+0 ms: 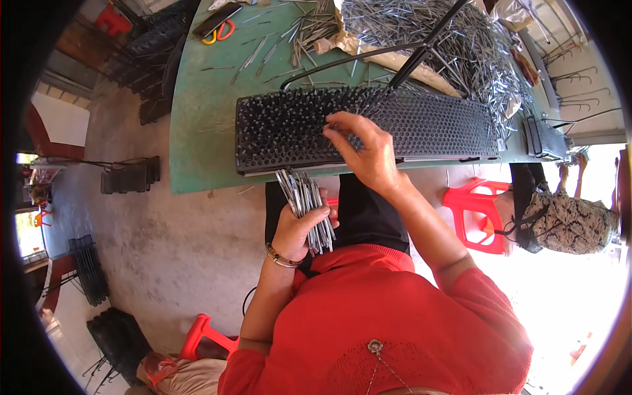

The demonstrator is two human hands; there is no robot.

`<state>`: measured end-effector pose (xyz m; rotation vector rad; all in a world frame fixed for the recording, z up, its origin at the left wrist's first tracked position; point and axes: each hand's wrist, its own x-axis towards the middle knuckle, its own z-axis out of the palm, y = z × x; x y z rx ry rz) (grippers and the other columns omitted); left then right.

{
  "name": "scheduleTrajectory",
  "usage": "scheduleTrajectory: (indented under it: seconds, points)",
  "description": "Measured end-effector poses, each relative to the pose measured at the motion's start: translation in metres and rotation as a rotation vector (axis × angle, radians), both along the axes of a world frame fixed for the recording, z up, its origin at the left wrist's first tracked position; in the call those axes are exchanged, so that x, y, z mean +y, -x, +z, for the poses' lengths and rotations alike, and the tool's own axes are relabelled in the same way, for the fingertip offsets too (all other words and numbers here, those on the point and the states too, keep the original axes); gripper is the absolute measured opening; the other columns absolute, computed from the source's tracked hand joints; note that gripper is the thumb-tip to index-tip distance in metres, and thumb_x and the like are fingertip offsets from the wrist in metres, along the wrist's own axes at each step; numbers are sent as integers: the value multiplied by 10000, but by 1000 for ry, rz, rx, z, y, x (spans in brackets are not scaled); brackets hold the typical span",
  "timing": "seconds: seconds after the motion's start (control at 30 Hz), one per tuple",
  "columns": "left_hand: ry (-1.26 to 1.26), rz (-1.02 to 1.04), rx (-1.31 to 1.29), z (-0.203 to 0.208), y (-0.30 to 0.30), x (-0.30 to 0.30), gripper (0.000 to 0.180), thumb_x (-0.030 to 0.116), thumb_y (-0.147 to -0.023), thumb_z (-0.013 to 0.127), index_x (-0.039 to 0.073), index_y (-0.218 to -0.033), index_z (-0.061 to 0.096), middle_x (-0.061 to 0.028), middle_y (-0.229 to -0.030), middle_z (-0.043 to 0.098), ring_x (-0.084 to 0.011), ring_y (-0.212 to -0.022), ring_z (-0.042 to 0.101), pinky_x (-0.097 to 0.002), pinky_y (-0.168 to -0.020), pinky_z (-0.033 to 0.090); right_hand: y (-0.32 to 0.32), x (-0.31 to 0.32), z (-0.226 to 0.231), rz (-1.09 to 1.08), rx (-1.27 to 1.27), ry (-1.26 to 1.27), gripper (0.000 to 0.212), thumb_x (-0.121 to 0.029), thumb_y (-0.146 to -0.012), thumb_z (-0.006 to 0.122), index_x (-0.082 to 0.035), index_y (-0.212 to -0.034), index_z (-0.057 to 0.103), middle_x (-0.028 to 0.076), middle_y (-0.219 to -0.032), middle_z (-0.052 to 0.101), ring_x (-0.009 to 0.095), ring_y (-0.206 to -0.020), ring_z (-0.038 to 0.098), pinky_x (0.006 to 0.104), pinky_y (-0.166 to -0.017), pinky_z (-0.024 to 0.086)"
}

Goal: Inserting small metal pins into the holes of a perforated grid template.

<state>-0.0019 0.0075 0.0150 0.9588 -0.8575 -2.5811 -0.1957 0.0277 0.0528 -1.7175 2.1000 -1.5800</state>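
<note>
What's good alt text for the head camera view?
A right hand is over a black perforated panel on a green table; the left hand holds a bundle of thin metallic sticks. More sticks lie heaped beyond.

Anything between the fingertips of my right hand (pixel 363 148) is too small to identify. Fingers of my left hand (pixel 294 230) are partly hidden behind the bundle of metal rods (pixel 308 205). The upper edge cuts off the rod pile (pixel 405 23); the lower edge crops my red top (pixel 408 306).

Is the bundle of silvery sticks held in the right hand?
No, the left hand holds the bundle; the right hand is over the black board.
</note>
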Motion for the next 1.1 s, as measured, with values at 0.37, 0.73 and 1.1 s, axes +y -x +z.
scheduleTrajectory:
  seconds: [0.37, 0.73, 1.1]
  points:
    - [7, 16, 4, 8, 2, -2, 376, 12, -808, 617, -4, -1166, 502, -63, -951, 590, -192, -891, 629, -356, -725, 570, 1, 1, -4, 87, 347, 71, 248, -106, -747, 708, -64, -989, 669, 42, -886, 651, 205, -855, 587, 343, -759, 432]
    - [-7, 73, 40, 13, 2, -1, 342, 36, -808, 657, -12, -1120, 524, -84, -850, 628, -168, -740, 644, -318, -672, 568, -8, 5, -1, -50, 402, 75, 229, -104, -708, 743, -55, -926, 690, 57, -874, 644, 206, -776, 583, 327, -714, 452]
    - [151, 46, 52, 15, 4, -1, 263, 26, -816, 645, -4, -1060, 552, -98, -873, 645, -186, -747, 648, -318, -684, 550, -20, 35, -1, 359, -766, -550, 176, -114, -801, 728, 17, -898, 660, 43, -826, 648, 70, -721, 591, 219, -614, 478]
